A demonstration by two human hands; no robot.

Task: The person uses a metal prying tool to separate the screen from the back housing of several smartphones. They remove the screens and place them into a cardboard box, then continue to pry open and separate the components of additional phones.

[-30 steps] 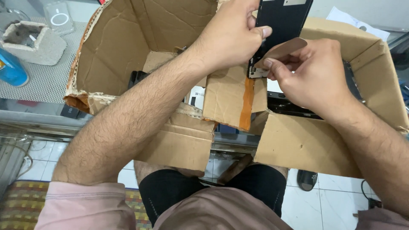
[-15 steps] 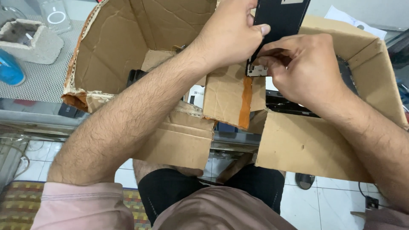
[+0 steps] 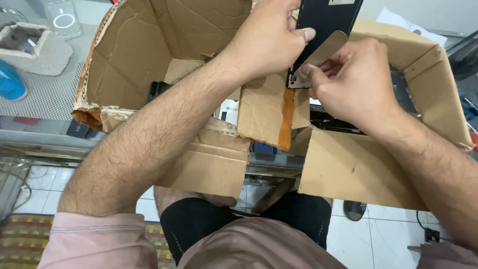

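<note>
While the left hand [image 3: 269,42] clamped the black phone screen [image 3: 326,22] above the torn cardboard box [image 3: 149,55], the right hand [image 3: 351,79] pinched a thin beige card [image 3: 326,47] against the screen's lower edge.

- Panel [image 3: 326,17] gripped by left hand [image 3: 269,40]: black, smooth, glossy, glass-like.
- Film tab [image 3: 326,47] pinched by right hand [image 3: 356,82]: thin, translucent, semi-matt plastic.
- Box [image 3: 348,169] under both grips: brown corrugated cardboard, matt, rough; edges torn, frayed.
- Mat [image 3: 47,94] far left of grip: grey, textured mesh.
</note>
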